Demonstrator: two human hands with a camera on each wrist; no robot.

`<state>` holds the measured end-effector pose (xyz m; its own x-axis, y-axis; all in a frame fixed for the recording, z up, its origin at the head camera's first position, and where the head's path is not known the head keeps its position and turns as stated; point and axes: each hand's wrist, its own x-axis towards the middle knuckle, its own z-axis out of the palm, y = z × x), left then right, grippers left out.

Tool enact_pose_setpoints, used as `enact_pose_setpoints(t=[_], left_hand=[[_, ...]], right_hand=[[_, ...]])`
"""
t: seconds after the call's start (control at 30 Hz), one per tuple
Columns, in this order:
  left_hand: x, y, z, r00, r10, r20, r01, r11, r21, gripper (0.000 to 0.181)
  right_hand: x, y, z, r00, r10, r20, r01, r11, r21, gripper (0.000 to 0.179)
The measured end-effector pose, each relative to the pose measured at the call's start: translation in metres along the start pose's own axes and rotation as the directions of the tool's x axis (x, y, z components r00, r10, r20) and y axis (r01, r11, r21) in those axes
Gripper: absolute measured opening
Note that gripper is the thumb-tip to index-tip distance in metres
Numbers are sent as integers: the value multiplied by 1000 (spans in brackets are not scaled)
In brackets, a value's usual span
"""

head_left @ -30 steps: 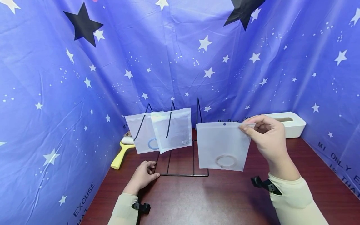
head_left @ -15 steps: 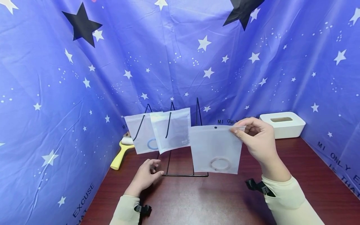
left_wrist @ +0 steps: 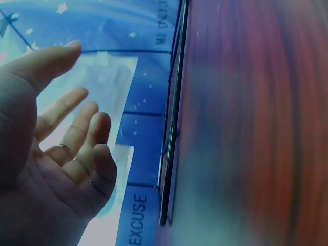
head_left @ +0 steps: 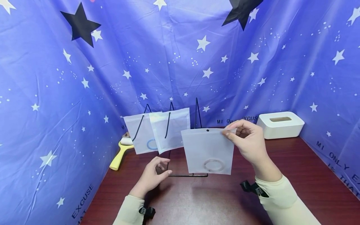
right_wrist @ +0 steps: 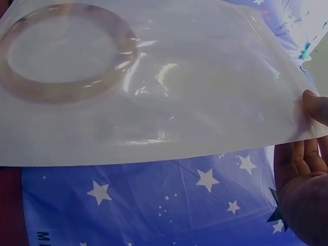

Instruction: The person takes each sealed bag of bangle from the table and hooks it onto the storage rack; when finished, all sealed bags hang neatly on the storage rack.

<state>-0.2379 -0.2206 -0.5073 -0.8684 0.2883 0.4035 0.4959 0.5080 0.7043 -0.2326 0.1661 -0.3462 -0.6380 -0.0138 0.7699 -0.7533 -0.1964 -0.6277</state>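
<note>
My right hand [head_left: 248, 142] pinches the top right corner of a frosted white zip bag [head_left: 201, 147] with a hole in its top edge. A pale brownish bangle [right_wrist: 64, 93] shows through the plastic low in the bag. Behind it stands a black wire rack [head_left: 184, 176] with three upright hooks; the bag hides part of its base. One frosted bag [head_left: 137, 131], holding a blue bangle [head_left: 148, 144], hangs from the left hook, and another frosted bag [head_left: 161, 132] from the middle one. My left hand [head_left: 152, 175], fingers loosely bent and holding nothing, is near the rack's front left corner.
A white tissue box [head_left: 281, 132] stands at the back right of the dark red table [head_left: 182, 203]. To the left of the rack lies a lint roller with a yellow handle [head_left: 116, 158]. Blue star-patterned cloth [head_left: 174, 72] surrounds the table at the back and sides.
My right hand has carried its bag left and slightly down, so it now overlaps the middle hanging bag in view. My left hand has come off the rack's corner and moved right.
</note>
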Motion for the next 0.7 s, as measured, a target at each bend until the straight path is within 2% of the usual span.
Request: enact_pose_setpoints(t=[0.1,0.27,0.53,0.7], left_hand=[[2,7,5,999,33,8,-33,999,-31,42],[4,17,12,998,51,22,-49,996,-78,40],[5,26,23,994,106,34,-103,990,-94,40],[7,30,29,996,92,22,-89,990,-107,36]], right_hand=[[-1,2,2,1000,17,-3,-17,1000,-9,17],[-3,6,5,998,67,-16,-68,997,-46,15],[-4,12,10,996,92,-22,-93,991,-99,15],[-6,13,15,994,108,-22,-110,987,-114,14]])
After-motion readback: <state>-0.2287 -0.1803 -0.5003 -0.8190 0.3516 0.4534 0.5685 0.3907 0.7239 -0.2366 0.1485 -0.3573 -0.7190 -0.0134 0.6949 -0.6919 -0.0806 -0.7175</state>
